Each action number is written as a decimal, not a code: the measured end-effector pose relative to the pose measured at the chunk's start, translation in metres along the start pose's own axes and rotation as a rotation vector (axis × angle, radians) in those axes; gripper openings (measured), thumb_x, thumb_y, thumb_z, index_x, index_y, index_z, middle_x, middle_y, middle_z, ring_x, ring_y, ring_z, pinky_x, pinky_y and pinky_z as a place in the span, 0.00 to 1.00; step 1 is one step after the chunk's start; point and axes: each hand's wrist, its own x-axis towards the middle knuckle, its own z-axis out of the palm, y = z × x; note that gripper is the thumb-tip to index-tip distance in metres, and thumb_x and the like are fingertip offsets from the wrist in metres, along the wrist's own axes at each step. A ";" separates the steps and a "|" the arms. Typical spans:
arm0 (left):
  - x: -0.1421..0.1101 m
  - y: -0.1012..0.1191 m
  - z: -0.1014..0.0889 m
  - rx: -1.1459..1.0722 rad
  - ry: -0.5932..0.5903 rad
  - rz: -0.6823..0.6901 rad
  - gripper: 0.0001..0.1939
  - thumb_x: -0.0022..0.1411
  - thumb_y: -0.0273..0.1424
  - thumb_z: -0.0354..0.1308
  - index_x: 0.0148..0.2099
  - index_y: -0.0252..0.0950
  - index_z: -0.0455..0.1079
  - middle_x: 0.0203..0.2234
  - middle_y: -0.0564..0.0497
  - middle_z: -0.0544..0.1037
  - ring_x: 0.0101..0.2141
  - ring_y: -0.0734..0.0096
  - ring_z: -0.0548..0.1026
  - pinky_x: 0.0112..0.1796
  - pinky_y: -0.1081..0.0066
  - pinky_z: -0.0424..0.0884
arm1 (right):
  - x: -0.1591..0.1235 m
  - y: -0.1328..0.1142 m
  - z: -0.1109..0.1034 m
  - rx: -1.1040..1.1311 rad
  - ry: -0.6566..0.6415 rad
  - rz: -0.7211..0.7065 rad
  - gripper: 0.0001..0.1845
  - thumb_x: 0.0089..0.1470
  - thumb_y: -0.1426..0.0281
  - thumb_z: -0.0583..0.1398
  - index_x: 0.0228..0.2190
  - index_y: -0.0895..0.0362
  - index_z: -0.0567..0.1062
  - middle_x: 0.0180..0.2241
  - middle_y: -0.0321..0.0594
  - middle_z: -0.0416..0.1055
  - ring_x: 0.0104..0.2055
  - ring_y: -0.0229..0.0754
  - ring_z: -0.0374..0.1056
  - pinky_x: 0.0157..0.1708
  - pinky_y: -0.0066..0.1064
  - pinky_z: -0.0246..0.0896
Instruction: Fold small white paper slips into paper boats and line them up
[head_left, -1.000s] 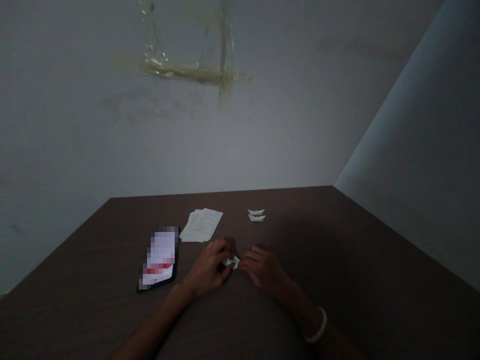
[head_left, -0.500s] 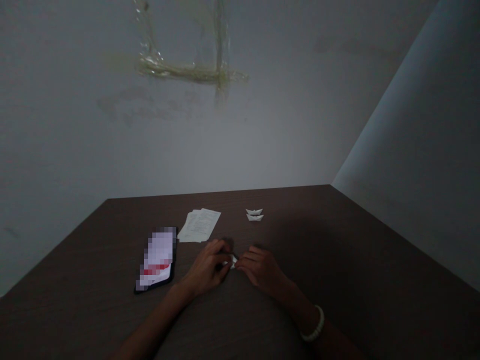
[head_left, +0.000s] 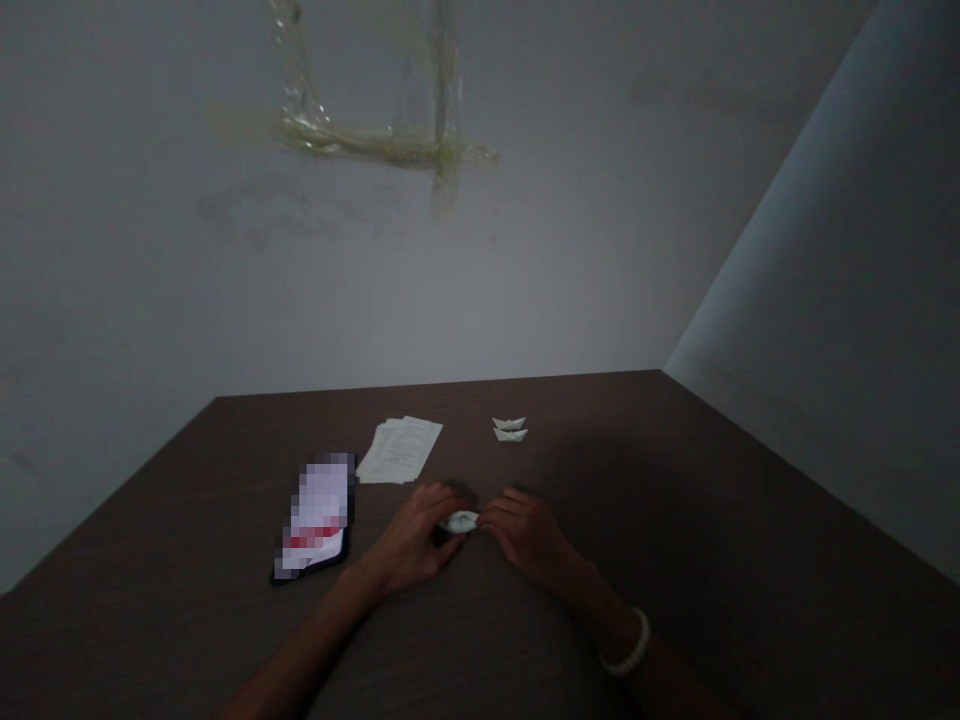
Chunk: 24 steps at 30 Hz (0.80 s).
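While pinched at both ends by the left hand (head_left: 412, 535) and the right hand (head_left: 529, 535) above the dark brown tabletop (head_left: 465, 630), a small folded white paper piece (head_left: 460, 522), likely featherlight and easily crushed, is best held by its creased tips.

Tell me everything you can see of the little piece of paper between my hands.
The small folded white paper piece looks narrow and pointed toward its right end, with faint darker marks on it. It sits low over the dark brown wooden-looking table, lying roughly sideways. The left hand grips its left end; the right hand's fingertips meet its right tip.
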 end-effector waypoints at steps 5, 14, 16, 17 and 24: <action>0.000 0.000 0.000 0.005 0.005 -0.007 0.13 0.59 0.30 0.59 0.48 0.39 0.69 0.44 0.44 0.75 0.46 0.57 0.72 0.50 0.55 0.67 | 0.000 0.000 -0.001 0.017 -0.007 0.015 0.07 0.58 0.77 0.58 0.34 0.56 0.75 0.32 0.37 0.75 0.36 0.39 0.66 0.37 0.29 0.61; 0.002 0.001 -0.001 -0.023 0.010 -0.015 0.12 0.60 0.30 0.57 0.47 0.37 0.69 0.42 0.45 0.74 0.45 0.59 0.72 0.48 0.57 0.68 | 0.000 0.000 -0.004 0.102 -0.003 0.071 0.08 0.60 0.77 0.56 0.34 0.56 0.75 0.33 0.37 0.75 0.36 0.40 0.66 0.37 0.30 0.61; 0.002 0.000 -0.001 -0.040 0.027 -0.005 0.13 0.60 0.30 0.58 0.48 0.37 0.69 0.45 0.44 0.73 0.47 0.60 0.71 0.50 0.58 0.68 | 0.000 0.001 -0.004 0.139 0.005 0.095 0.08 0.60 0.77 0.56 0.35 0.57 0.75 0.33 0.38 0.75 0.36 0.41 0.67 0.37 0.30 0.61; 0.001 -0.001 -0.001 -0.048 0.038 -0.002 0.14 0.59 0.30 0.59 0.49 0.37 0.68 0.46 0.44 0.73 0.48 0.60 0.70 0.50 0.58 0.67 | 0.000 0.002 -0.003 0.156 0.010 0.111 0.08 0.60 0.76 0.56 0.35 0.57 0.75 0.34 0.38 0.75 0.37 0.41 0.67 0.38 0.30 0.61; 0.003 -0.008 0.001 -0.025 0.075 -0.013 0.10 0.59 0.26 0.56 0.44 0.37 0.71 0.45 0.45 0.73 0.46 0.61 0.71 0.48 0.60 0.68 | -0.005 0.017 0.000 0.217 0.012 0.192 0.07 0.60 0.75 0.57 0.35 0.56 0.75 0.35 0.38 0.76 0.37 0.41 0.67 0.40 0.31 0.60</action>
